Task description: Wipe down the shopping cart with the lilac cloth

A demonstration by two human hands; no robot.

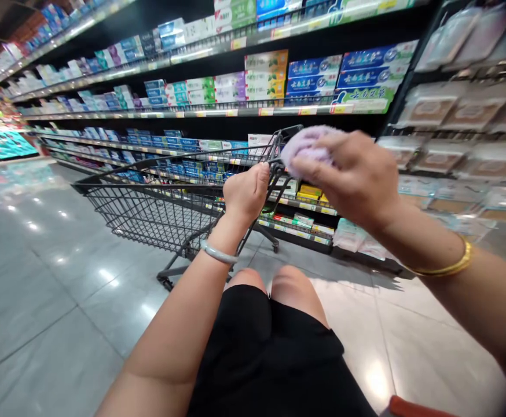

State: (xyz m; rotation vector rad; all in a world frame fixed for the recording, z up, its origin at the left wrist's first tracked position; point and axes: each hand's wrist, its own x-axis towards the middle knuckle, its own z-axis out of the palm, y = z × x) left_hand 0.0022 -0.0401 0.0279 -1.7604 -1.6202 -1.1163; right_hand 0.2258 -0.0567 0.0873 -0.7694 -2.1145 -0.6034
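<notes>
1. The right hand (pixel 357 176) holds a light purple cloth (pixel 305 149); the fingers are bent and press it in a bunch. The hand is blurred, so I judge that it is moving.
2. The left hand (pixel 245 192) is closed like a fist at the handle end of the shopping cart (pixel 157 186), and seems to grip it; the bar inside the fist is hidden.
3. The cloth is at the same end of the cart, just beside the left hand. In my judgement, the step in hand is rubbing this part; whether the cloth touches it, I cannot tell.
4. To continue such rubbing calls for a firm cloth grip, light pressure, and a steady cart.
5. Shelves with boxes (pixel 266 76) stand behind the cart, and its wheels rest on the tiled floor (pixel 62 289).
</notes>
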